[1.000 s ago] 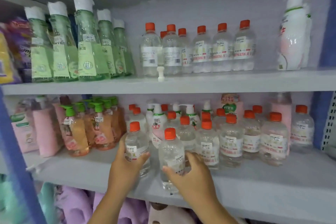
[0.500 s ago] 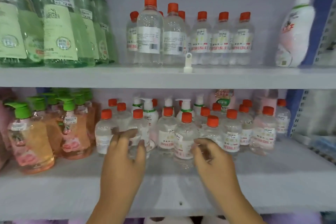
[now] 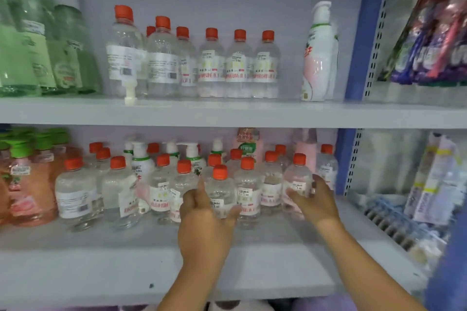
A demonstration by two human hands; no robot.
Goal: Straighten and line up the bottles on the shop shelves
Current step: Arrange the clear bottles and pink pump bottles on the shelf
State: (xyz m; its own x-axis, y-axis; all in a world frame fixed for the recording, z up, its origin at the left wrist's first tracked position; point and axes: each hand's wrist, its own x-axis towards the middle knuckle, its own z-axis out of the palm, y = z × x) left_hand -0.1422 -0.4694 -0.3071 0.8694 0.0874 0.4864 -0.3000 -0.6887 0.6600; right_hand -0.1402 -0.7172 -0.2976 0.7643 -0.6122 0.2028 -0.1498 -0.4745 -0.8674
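Both hands slide right along the lower shelf [image 3: 252, 255]; left hand [image 3: 206, 212] now cups a small upright red-capped bottle [image 3: 220, 192] out front; right hand [image 3: 316, 199], fingers spread, touches the end bottle [image 3: 298, 182].

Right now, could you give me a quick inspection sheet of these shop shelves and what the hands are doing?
Surface: lower shelf, bare along its front edge.
Job's things: clear bottles with orange caps crowd the lower shelf; one front bottle stands ahead of the row.
Clutter: a loose white pump piece on the upper shelf.
Grippers: left hand wraps the front bottle; right hand touches the bottle on the right.
Cables: nothing seen.
Surroundings: green bottles, hanging packets.
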